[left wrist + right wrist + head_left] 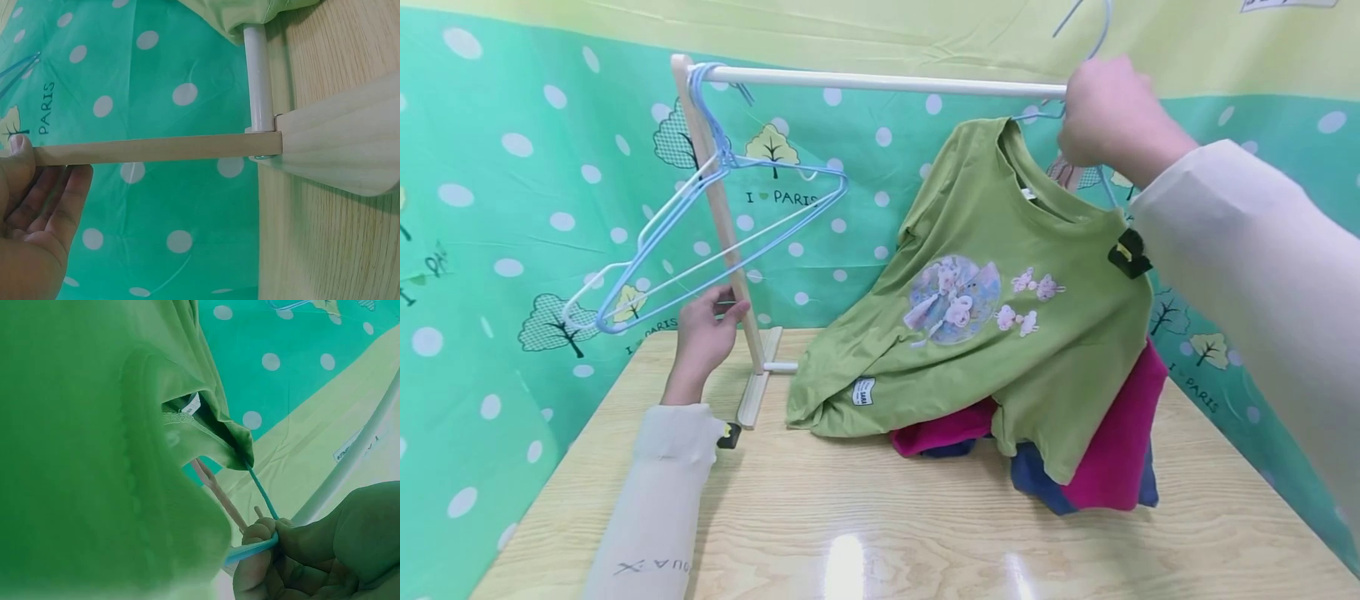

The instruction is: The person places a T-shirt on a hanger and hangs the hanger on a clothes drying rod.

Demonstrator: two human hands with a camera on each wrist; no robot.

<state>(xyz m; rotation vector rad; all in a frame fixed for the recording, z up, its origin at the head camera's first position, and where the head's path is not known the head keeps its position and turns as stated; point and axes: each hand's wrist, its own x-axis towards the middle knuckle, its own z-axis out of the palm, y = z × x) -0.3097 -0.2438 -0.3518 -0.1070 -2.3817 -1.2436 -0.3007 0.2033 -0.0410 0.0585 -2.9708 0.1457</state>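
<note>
My left hand [706, 333] holds the wooden upright [150, 149] of a small clothes rack, thumb on one side and fingers on the other. High at the right end of the rack's white rail [880, 81], my right hand [1112, 112] grips a blue hanger [253, 550] below its hook, which sticks up above the fist. From this hanger hangs a green long-sleeved shirt [1037, 242] with a round printed picture, tilted, one sleeve drooping to the left. The hook is apart from the rail in the head view.
Several blue and white hangers [722, 167] hang empty at the rail's left end. Behind the green shirt show a magenta garment [1123, 433] and a dark blue one [1037, 479]. The rack's foot [752, 400] stands on a wooden table [790, 517], before a dotted green curtain [490, 250].
</note>
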